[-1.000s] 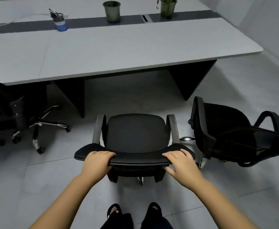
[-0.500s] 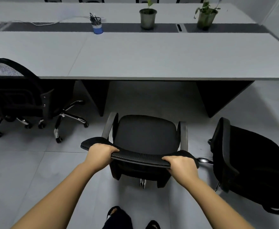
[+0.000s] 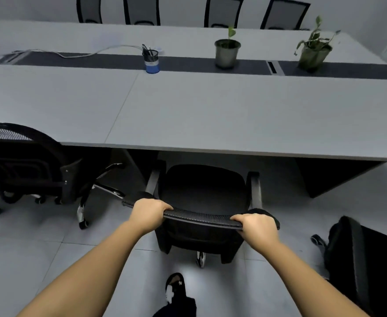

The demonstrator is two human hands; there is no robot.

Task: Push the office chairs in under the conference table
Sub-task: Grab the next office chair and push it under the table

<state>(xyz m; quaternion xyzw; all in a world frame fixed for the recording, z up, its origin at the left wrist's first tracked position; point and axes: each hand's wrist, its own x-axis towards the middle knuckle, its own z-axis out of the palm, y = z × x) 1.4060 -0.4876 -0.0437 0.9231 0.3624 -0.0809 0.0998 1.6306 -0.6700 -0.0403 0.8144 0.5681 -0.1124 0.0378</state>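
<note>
Gripping the top edge of the office chair (image 3: 201, 191) backrest, the left hand (image 3: 150, 213) and right hand (image 3: 257, 227) are seen with fingers curled tight around it. Just beyond the hands, the seat's front is tucked at the counter (image 3: 211, 115) edge; farther back on the counter, a pen cup (image 3: 151, 60) is set.

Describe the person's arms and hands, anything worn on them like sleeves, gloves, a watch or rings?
Both forearms are bare as far as the frame shows, with no sleeves in view. The left hand and right hand wear no gloves. No watch, bracelet or ring shows on either wrist or on the visible fingers.
</note>
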